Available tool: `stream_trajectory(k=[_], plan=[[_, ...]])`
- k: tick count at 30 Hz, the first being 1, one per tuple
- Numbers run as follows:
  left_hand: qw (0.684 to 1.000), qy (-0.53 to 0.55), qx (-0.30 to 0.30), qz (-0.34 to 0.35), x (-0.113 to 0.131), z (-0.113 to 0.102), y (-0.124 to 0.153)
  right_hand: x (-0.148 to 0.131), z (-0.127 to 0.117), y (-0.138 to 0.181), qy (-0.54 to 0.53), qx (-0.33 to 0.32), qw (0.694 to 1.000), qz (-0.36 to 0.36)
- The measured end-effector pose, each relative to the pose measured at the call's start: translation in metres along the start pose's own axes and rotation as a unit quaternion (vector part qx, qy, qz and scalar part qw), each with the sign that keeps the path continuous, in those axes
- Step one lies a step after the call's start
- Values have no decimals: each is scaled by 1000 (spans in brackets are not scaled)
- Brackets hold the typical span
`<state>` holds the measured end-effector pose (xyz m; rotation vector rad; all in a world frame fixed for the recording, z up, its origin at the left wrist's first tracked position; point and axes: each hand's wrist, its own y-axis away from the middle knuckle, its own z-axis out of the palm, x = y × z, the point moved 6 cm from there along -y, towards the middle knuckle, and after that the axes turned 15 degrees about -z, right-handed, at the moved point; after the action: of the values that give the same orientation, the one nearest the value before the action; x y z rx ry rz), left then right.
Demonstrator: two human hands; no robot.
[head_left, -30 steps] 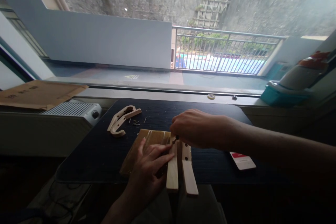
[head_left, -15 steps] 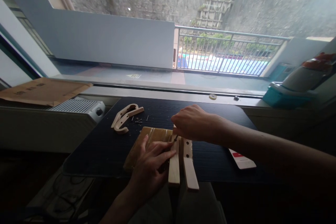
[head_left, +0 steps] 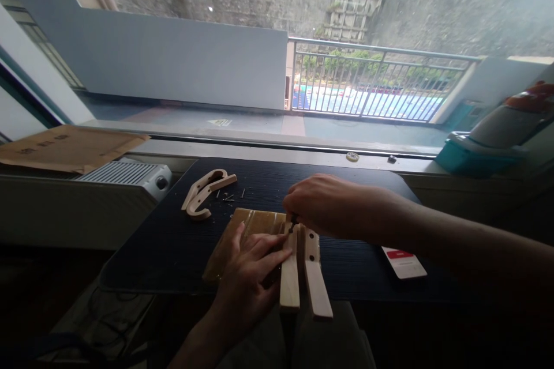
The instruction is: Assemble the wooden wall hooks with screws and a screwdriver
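Observation:
My right hand (head_left: 315, 202) is closed in a fist around a screwdriver (head_left: 294, 221), its handle hidden by the fingers. The dark shaft points down at a hole near the far end of a pale wooden bar (head_left: 289, 277). My left hand (head_left: 249, 271) presses its fingertips on the bar's left side, with another finger raised apart. Beneath the bar lies a flat brown block wrapped in tape (head_left: 255, 222). Just to the right, a second, bent wooden piece (head_left: 318, 291) with two dark holes sits side by side with the bar. Both pieces overhang the table's near edge.
Two curved wooden hooks (head_left: 208, 193) lie at the table's (head_left: 151, 253) far left, near several loose screws (head_left: 228, 198). A white and red card or box (head_left: 402, 262) is under my right forearm. A tape roll (head_left: 352, 157) rests on the windowsill. A heater (head_left: 134, 176) stands left.
My right fist has turned slightly and shows more of the screwdriver's shaft. The left hand stays on the bar. The view has shifted a little.

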<state>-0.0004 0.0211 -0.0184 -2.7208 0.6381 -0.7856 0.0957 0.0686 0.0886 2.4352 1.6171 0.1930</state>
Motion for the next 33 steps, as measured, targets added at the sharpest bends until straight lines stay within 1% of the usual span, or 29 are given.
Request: stream_trajectory(k=[6,10,13,17,21,23,26,33], plan=[[1000,3,-5,0,0,1,0,14,3,1,-16,4,998,64],[1000,0,-5,-11,-1,2,0,16,0,1,-3,7,996,89],[1000,-4,-6,-17,-2,3,0,12,-6,4,-4,-1,997,83],[1000,-3,-8,-14,-2,2,0,2,-16,11,-19,4,999,44],[1000,-2,-4,-3,-2,1,0,-2,-10,13,-17,-21,999,16],[1000,-4,-4,-1,-1,1,0,1,-5,13,-14,-14,1000,11],[1000,-2,-3,2,-1,1,-1,7,0,13,-11,-1,1000,24],[1000,0,-8,-7,-2,2,-1,12,3,7,0,11,996,93]])
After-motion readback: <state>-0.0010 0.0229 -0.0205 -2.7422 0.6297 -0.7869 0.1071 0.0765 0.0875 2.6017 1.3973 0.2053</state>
